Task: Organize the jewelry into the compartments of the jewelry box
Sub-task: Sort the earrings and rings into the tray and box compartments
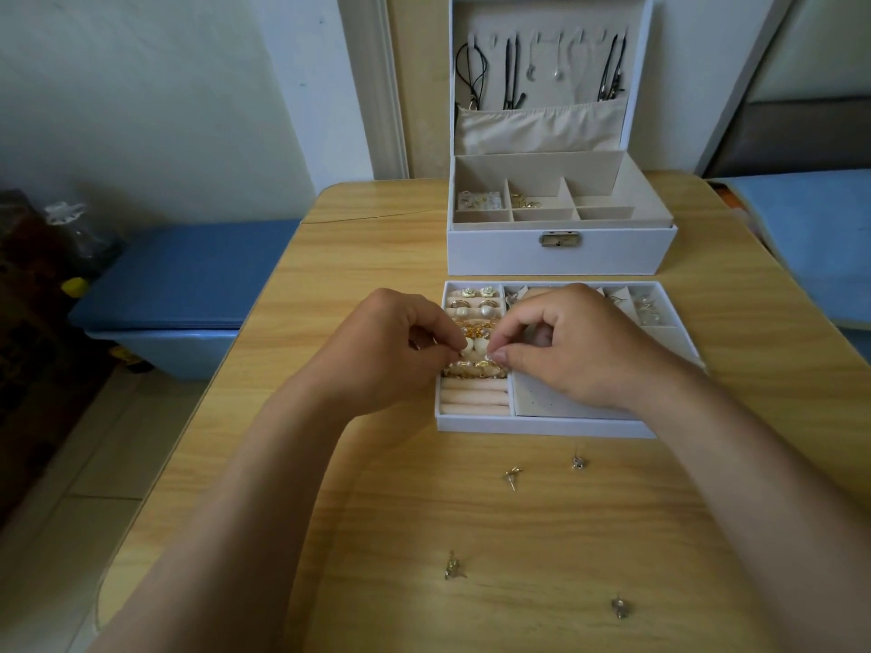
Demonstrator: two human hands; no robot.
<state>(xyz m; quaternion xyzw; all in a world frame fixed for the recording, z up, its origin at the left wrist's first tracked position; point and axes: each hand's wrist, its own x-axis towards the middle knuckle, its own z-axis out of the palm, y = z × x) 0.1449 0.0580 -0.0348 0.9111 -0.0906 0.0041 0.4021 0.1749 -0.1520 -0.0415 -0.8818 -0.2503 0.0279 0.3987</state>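
A white removable tray (542, 424) lies on the wooden table in front of the open white jewelry box (561, 252). Its left column of pink ring rolls (473, 398) holds several pearl and gold earrings. My left hand (391, 341) and my right hand (570, 341) meet over those rolls, each pinching a pearl earring (473, 351) at the fingertips. Several small metal earrings lie loose on the table: one (511, 476), another (577, 461), a third (453, 568) and one more (620, 607). Necklaces (511, 73) hang inside the box lid.
The box's lower compartments (537, 200) hold a few small pieces. The tray's right compartments (645, 308) hold earrings too. A blue bench (188, 285) stands left of the table and a blue surface (810, 238) at the right. The table's near part is bare wood around the loose earrings.
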